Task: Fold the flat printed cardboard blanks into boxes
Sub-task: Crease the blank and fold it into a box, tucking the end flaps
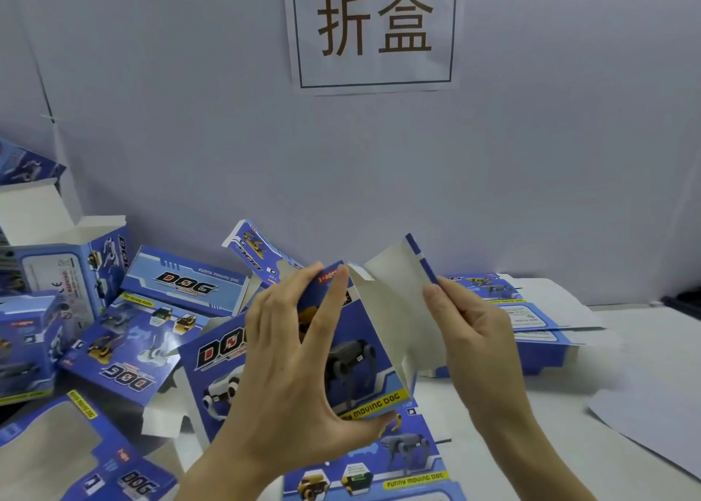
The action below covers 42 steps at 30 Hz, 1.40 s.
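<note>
The half-opened cardboard blank (pixel 356 352) is held up above the near middle of the worktop (pixel 626 349), blue printed side facing left and its white inside showing on the right. The left hand (pixel 280 371) grips the printed panel, fingers (pixel 326 303) curled over its top edge and thumb under its bottom edge. The right hand (pixel 474 333) pinches the raised white panel (pixel 394 295) at its right edge. A flat blank (pixel 398 462) lies just beneath, and more flat blanks (pixel 531 311) lie far right. Folded boxes (pixel 57 269) are piled at left. A paper sign (pixel 375 30) hangs on the far wall.
</note>
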{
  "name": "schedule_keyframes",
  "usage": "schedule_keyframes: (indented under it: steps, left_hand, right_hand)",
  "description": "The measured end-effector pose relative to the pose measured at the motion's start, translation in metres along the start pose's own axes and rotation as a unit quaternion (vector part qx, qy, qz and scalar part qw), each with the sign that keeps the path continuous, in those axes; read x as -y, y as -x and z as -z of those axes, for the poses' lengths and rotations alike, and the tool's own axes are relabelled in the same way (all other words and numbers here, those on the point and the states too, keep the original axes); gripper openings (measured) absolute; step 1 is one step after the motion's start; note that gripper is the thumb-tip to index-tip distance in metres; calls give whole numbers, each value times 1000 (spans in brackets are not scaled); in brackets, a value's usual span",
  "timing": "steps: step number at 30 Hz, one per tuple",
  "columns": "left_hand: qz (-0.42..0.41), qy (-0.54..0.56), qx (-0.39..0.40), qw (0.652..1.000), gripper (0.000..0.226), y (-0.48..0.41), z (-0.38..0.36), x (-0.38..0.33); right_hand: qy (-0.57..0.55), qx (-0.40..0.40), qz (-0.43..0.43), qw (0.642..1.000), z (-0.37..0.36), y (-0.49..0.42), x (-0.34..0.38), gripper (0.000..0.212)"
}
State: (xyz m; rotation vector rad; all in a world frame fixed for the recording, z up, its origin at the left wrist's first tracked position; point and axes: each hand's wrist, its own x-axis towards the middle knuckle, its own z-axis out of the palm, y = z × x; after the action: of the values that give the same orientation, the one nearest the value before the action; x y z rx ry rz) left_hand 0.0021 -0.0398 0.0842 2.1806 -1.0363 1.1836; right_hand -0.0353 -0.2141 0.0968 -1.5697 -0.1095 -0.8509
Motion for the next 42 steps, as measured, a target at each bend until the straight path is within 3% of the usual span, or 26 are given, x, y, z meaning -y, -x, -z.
schedule_keyframes:
  steps: [5,10,14,17,22,30,34,37,40,42]
  left_hand:
    - [16,1,-5,1000,116,0,-4,-4]
    - [20,-6,-15,1000,112,0,-5,-5]
    - [25,-6,-14,1000,114,1,-1,-1]
    - [28,4,-20,999,115,1,1,-2]
    - [43,-10,-21,999,115,1,3,-3]
    - [23,4,-43,999,101,-1,4,-5]
    - [11,1,-34,999,99,-4,7,3]
    - [71,29,-9,997,116,-5,11,6]
    - [127,62,54,989,126,-2,10,8]
    - [135,48,54,988,122,-1,10,10]
  right_hand:
    - [39,77,55,995,-25,19,4,41]
    - [9,128,43,991,-30,25,4,36]
    - [41,246,63,966,-15,18,7,53]
    - [38,287,68,955,-8,16,7,64]
    - [51,272,108,955,-14,20,3,69]
    - [186,243,191,933,-27,26,3,68]
    - [135,267,142,944,-25,26,-2,74]
    - [45,189,119,974,-23,22,-6,59]
    - [51,107,162,980,-25,23,-10,43]
    - [71,94,194,974,-28,25,-10,42]
